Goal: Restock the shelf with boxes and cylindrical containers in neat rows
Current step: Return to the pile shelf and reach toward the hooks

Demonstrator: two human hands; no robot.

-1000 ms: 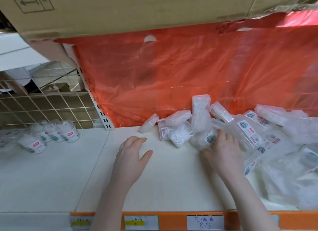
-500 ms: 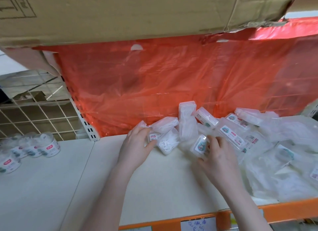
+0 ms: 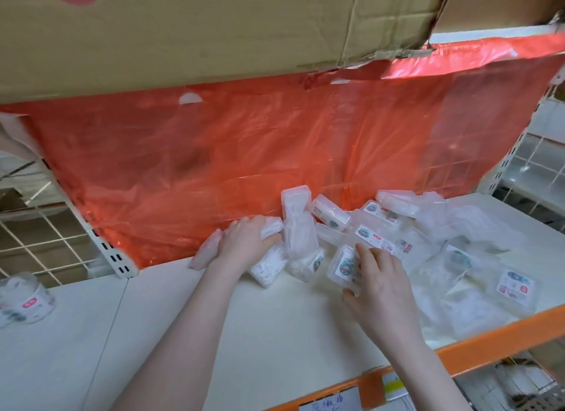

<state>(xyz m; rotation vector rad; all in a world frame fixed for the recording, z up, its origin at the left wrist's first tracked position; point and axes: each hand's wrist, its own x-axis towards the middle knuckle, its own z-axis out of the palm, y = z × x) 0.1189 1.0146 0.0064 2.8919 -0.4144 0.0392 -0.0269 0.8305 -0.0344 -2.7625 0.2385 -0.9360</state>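
Head view: a clear plastic box [image 3: 345, 265] with a cartoon label sits tilted at the near edge of the jumbled box pile [image 3: 397, 227], its long axis running roughly front to back, label facing up. The right hand [image 3: 377, 283] pinches it between fingers and thumb; the left hand [image 3: 247, 242], fingers curled, grips another box [image 3: 270, 227] left of the pile. Sorting looks barely begun; next, each box likely needs squaring against the red plastic sheet [image 3: 244, 166] behind the pile.

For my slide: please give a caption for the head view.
Both hands, left and right, grip clear boxes in a pile on a white shelf.
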